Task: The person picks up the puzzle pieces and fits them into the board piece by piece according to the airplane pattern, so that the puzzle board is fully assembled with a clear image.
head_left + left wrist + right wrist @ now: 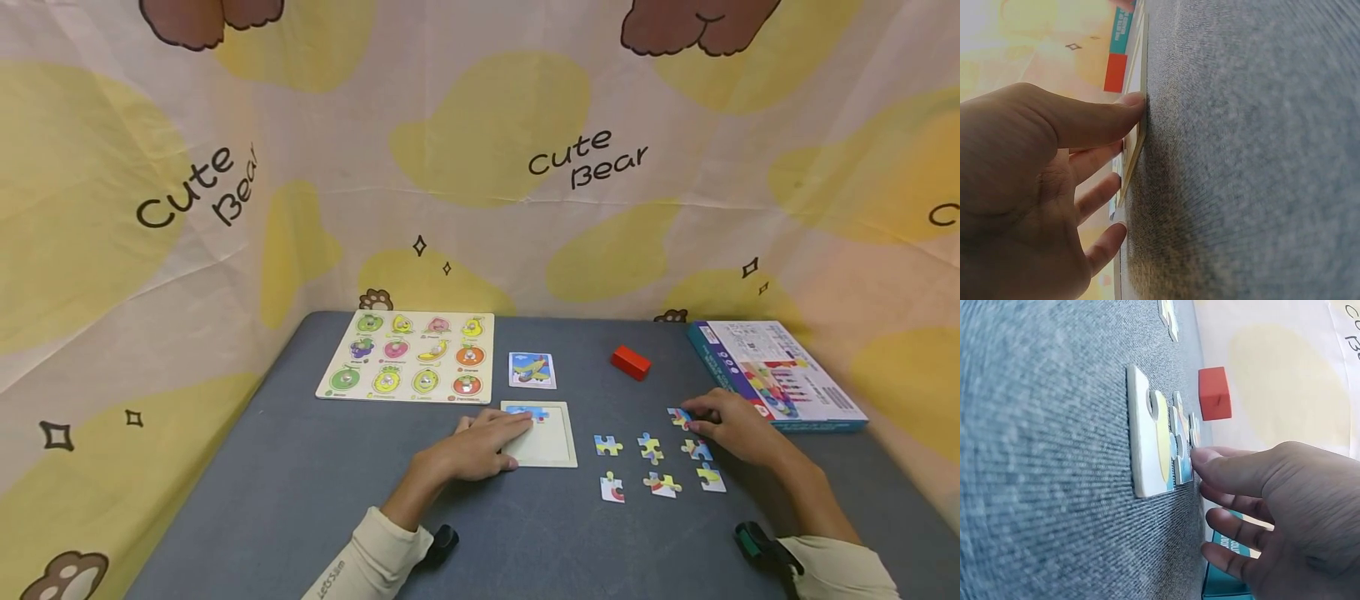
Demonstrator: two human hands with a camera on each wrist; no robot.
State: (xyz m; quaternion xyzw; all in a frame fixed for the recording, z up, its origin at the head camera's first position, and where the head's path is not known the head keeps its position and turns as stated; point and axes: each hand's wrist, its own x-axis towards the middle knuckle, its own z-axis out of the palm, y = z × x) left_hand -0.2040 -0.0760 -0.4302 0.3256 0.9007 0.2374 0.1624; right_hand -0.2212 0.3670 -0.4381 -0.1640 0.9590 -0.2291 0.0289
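Observation:
My left hand [476,446] rests on the cream puzzle tray [551,450], its fingertips on the joined puzzle pieces [538,412] along the top edge. In the left wrist view the thumb touches the tray's near side and the fingers are spread. My right hand [738,429] pinches a blue jigsaw piece [678,418] between thumb and index finger, at or just above the table. Partly covered by that hand in the right wrist view, this piece [1195,428] lies beyond a corner piece [1150,440] with yellow on it. Several loose jigsaw pieces [650,448] lie between the hands.
Behind the tray lies a picture card [532,371] with an airplane. A fruit board [408,358] lies at the back left. A red block [630,363] sits at the back, and a flat box [787,383] lies behind the right hand. Patterned cloth [480,167] hangs behind the table.

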